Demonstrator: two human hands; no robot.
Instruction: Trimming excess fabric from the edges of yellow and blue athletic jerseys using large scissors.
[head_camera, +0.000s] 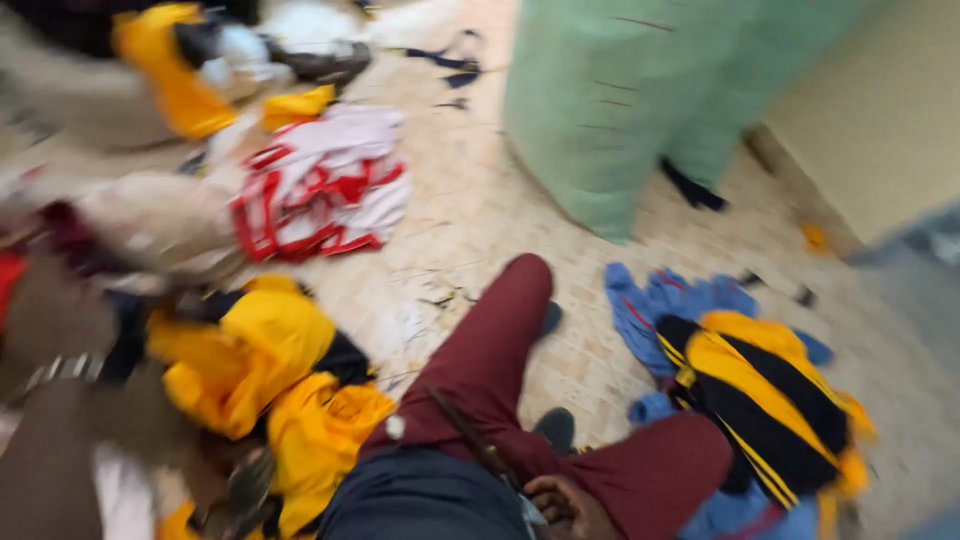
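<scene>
The picture is heavily blurred. My left arm comes up from the lower left with a metal band at the wrist, and my left hand (50, 305) is a brown smear at the edge of the clothes pile (160, 230). My right hand (560, 505) rests with curled fingers on my lap, against my maroon trousers (490, 360), next to a small pale thing that I cannot make out. Yellow and black garments (270, 380) lie between my left arm and my leg. Whether either hand grips anything is unclear.
A red and white striped garment (320, 185) lies on the tiled floor (480, 210) ahead. A large green sack (620, 100) stands at the back right. Blue cloth (650, 300) and a yellow and black striped garment (770, 400) lie right of my leg. A wall (880, 110) rises far right.
</scene>
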